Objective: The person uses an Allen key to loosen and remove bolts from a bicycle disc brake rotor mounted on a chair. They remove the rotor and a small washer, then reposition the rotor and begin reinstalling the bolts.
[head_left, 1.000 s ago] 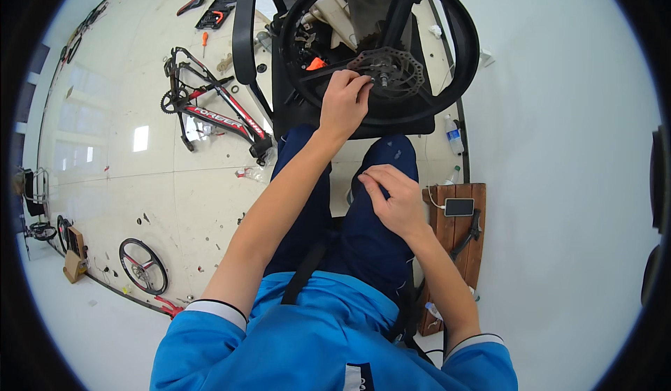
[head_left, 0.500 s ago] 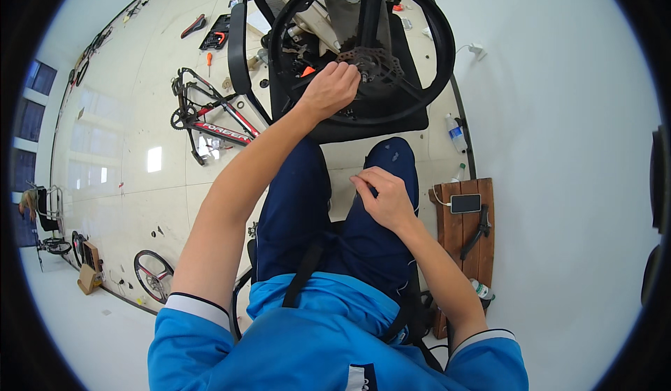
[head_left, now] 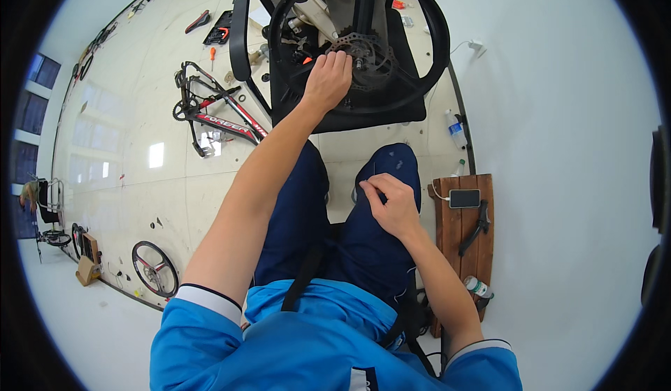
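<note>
While your left hand point(head_left: 330, 80) curls at the grey, perforated brake rotor point(head_left: 368, 64) — grip hidden — your right hand point(head_left: 391, 204) pinches closed, contents unclear; the black, broad-spoked bicycle wheel point(head_left: 363, 15) lies over the black chair seat point(head_left: 370, 120).

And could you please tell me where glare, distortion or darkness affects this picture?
Head view: glare on the floor, below-left of the bicycle frame; head view: the floor's left edge bows near the picture's rim; head view: detail inside the black wheel, near the left hand, is dark.
</note>
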Tool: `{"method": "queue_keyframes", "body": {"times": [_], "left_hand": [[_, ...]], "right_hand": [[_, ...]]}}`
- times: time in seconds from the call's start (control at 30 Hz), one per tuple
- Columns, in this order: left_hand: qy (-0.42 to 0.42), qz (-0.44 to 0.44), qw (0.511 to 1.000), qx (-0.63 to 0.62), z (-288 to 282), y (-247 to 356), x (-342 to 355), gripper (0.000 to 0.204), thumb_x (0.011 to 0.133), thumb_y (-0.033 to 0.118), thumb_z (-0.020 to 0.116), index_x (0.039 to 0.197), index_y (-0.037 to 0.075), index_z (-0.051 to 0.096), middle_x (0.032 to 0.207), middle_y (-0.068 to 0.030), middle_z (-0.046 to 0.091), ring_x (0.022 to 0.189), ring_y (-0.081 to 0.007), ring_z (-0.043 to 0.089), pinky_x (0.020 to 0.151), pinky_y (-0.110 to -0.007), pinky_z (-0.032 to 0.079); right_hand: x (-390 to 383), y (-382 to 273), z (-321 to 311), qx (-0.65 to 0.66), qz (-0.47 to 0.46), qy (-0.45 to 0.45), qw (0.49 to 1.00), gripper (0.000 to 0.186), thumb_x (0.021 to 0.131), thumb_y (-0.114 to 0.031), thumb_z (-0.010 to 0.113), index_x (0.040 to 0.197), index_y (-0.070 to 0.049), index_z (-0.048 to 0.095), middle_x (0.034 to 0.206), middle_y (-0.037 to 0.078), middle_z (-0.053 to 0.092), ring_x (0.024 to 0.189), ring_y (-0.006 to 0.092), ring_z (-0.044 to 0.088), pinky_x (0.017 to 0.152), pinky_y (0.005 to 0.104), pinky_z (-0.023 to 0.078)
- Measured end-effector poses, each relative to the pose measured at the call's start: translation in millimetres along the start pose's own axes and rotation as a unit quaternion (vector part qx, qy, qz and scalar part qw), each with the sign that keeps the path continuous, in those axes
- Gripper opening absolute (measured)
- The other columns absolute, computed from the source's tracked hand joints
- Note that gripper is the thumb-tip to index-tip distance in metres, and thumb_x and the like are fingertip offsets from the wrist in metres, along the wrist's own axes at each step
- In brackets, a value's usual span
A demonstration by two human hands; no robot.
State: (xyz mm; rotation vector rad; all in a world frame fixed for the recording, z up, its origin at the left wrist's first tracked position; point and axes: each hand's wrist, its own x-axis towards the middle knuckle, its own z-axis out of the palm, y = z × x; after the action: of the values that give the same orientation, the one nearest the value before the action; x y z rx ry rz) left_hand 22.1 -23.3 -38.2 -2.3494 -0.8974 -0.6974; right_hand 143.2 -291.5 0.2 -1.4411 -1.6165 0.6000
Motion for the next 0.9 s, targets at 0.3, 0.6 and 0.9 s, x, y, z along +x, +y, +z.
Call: {"method": "queue_keyframes", "body": {"times": [0.3, 0.6, 0.9], "left_hand": [[0.017, -0.022, 1.0, -0.001, 0.9, 0.9, -1.8, 0.02, 0.083, 0.014, 0.059, 0.101, 0.006, 0.059, 0.089, -0.0055, 0.053, 0.084, -0.0215, 0.054, 0.074, -0.033, 0.043], [0.005, 0.133, 0.989, -0.068, -10.9, -26.9, 2.4, 0.031, 0.078, 0.008, 0.061, 0.108, 0.007, 0.068, 0.093, -0.0024, 0.056, 0.088, -0.0193, 0.055, 0.081, -0.031, 0.045], [-0.003, 0.151, 0.982, -0.117, -8.0, -31.7, 5.0, 0.028, 0.076, 0.007, 0.063, 0.104, 0.007, 0.07, 0.098, -0.0026, 0.06, 0.092, -0.0181, 0.058, 0.084, -0.031, 0.047]], "right_hand": [[-14.5, -9.6, -16.3, 0.015, 0.001, 0.01, 1.0, 0.009, 0.087, -0.005, 0.069, 0.086, 0.004, 0.068, 0.082, 0.014, 0.067, 0.069, 0.0309, 0.064, 0.064, 0.0341, 0.051], [-12.8, -1.6, -18.3, 0.026, 0.018, 0.015, 0.999, 0.012, 0.088, -0.008, 0.069, 0.085, 0.004, 0.068, 0.081, 0.015, 0.066, 0.07, 0.0304, 0.064, 0.064, 0.033, 0.051], [-12.2, 1.8, -16.6, 0.034, 0.029, 0.013, 0.999, 0.013, 0.089, -0.009, 0.069, 0.085, 0.004, 0.068, 0.078, 0.013, 0.065, 0.066, 0.0265, 0.064, 0.062, 0.0315, 0.05]]}}
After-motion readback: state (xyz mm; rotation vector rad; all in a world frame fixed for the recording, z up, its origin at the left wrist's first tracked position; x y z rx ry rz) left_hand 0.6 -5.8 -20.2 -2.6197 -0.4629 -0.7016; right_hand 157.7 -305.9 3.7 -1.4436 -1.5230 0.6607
